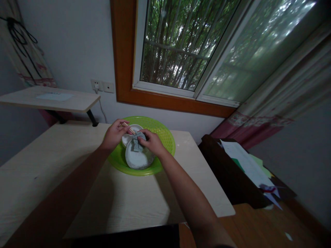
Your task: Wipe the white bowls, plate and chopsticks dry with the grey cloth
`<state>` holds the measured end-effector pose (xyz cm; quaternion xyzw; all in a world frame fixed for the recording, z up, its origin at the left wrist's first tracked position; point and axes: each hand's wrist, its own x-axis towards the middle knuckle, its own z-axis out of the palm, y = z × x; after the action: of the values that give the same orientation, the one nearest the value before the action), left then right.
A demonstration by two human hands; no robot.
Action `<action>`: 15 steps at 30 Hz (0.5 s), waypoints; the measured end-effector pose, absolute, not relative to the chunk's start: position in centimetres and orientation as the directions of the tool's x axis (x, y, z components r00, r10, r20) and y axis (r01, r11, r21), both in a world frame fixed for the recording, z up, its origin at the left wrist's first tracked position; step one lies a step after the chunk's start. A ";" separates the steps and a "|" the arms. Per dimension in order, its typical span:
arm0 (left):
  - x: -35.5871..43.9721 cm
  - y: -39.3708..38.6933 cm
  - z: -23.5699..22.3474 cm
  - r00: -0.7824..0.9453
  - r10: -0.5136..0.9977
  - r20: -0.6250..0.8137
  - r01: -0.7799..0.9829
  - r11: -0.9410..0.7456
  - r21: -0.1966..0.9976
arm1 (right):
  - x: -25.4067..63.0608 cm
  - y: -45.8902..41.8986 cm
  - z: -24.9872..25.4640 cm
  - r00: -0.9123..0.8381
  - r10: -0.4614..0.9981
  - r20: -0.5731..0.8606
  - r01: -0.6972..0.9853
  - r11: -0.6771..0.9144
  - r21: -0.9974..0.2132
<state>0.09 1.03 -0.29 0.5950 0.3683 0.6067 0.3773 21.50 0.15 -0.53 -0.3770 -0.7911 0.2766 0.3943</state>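
Note:
A round green plastic basket (pixel 167 141) stands on the pale wooden table, with white bowls inside it. The nearer bowl (pixel 138 161) is the larger; a smaller white dish (pixel 126 139) lies behind it, partly covered by my hands. My left hand (pixel 116 132) is closed on thin wooden chopsticks (pixel 128 128) over the basket's left side. Pinched in my right hand (pixel 151 140) is a grey-green cloth (pixel 138 142), hanging above the larger bowl. The chopsticks' tips reach the cloth; whether they are wrapped in it I cannot tell.
A raised shelf (pixel 51 98) with a paper on it stands at the table's back left. Behind the basket are the wall and the window frame (pixel 165 105). The table's right edge ends near a dark cabinet (pixel 232 175) bearing papers.

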 end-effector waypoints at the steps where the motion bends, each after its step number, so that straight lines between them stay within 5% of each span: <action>1: 0.1 1.1 -0.3 -0.030 0.893 0.449 -0.010 -0.449 0.893 | 21.5 0.2 -0.6 -0.406 0.814 0.416 0.374 0.563 -0.737; 7: -0.4 1.7 -0.4 -0.305 0.826 0.474 -0.076 -0.517 0.852 | 21.4 0.5 -1.0 -0.406 0.817 0.408 0.418 0.564 -0.713; 15: -2.2 3.4 -1.7 -0.631 0.727 0.273 -0.176 -0.476 0.862 | 21.6 0.2 -0.6 -0.374 0.833 0.407 0.513 0.552 -0.657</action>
<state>-2.20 3.35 -1.65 0.3230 0.4263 0.7960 0.2834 21.62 0.22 -0.61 -0.4208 -0.8000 0.2169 0.3687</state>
